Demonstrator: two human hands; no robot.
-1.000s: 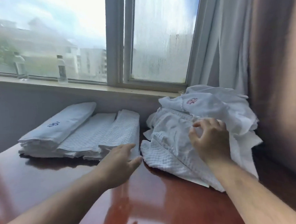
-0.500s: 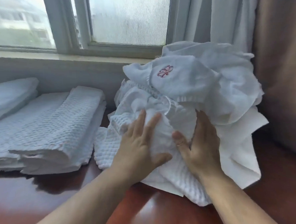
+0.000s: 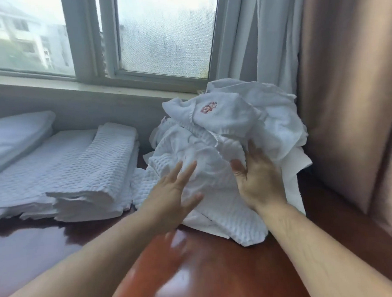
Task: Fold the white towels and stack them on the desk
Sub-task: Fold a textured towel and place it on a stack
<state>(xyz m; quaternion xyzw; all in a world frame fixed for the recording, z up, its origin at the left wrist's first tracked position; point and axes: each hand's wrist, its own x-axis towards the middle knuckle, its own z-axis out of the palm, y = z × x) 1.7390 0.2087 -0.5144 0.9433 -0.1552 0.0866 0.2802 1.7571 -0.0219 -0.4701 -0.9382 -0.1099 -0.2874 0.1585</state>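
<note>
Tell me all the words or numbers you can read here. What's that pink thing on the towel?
No words or numbers can be read anywhere.
Pink mark: stitched on a crumpled towel atop the pile; it looks like a small emblem, too blurred to tell letters.
Folded towels: no visible writing.

No readable text anywhere, just a small red embroidered emblem on the top towel, up past the right hand's fingertips.
</note>
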